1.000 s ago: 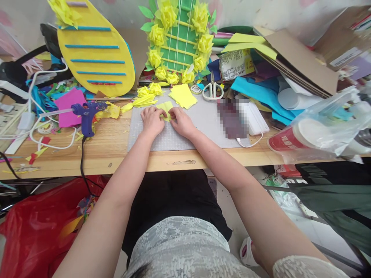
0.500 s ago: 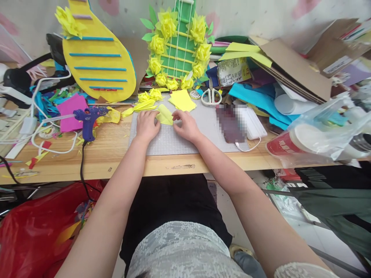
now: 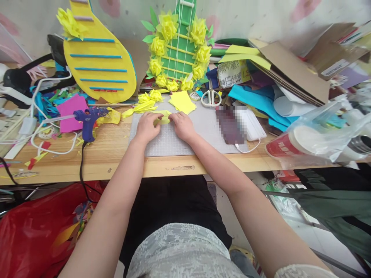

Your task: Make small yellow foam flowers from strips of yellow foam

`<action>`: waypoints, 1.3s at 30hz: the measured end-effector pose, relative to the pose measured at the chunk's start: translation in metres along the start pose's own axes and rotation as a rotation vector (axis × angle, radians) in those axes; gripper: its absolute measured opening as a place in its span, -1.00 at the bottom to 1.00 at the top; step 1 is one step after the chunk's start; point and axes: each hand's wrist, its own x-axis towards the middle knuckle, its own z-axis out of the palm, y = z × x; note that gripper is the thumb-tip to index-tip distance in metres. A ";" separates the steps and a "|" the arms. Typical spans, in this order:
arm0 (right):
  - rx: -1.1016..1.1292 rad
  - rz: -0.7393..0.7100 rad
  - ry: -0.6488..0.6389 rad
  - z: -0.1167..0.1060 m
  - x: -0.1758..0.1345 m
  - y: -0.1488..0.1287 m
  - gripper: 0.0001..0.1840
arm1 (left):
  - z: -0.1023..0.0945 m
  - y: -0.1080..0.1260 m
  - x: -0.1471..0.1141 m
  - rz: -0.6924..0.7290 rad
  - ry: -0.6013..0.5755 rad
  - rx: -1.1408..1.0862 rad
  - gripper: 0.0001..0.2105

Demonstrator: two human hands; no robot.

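Between my hands, over the grey cutting mat [image 3: 174, 143], is a piece of yellow crepe paper [image 3: 164, 117], bent upward along its near side. My left hand [image 3: 147, 125] pinches its left end with curled fingers. At the other end, my right hand [image 3: 182, 125] grips the paper between thumb and fingers. Just beyond lies a stack of yellow paper squares [image 3: 182, 102]. Several finished yellow paper flowers [image 3: 150, 96] and twisted yellow strips [image 3: 140, 108] rest behind my left hand.
White-handled scissors [image 3: 211, 98] lie behind the blurred phone [image 3: 230, 125] and white power bank [image 3: 251, 123]. A blue glue gun [image 3: 88, 123] stands at left. A yellow lute-shaped board [image 3: 100, 61] and a flower-trimmed green one [image 3: 181, 50] lean at the wall. A bagged red cup [image 3: 285, 143] is right.
The yellow paper, lying flatter before, is now folded or rolled up from the near side. My right hand has moved slightly left, closer to my left hand.
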 end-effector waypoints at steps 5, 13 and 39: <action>0.023 0.024 0.040 -0.003 -0.001 -0.008 -0.64 | 0.005 0.007 -0.002 -0.026 -0.033 -0.016 -0.58; 0.039 -0.061 -0.062 0.000 -0.004 -0.014 -0.68 | 0.012 0.002 0.003 -0.220 0.195 -0.452 -0.43; 0.008 -0.101 -0.042 0.004 0.005 -0.007 -0.67 | 0.002 0.000 0.001 -0.213 0.003 -0.280 -0.54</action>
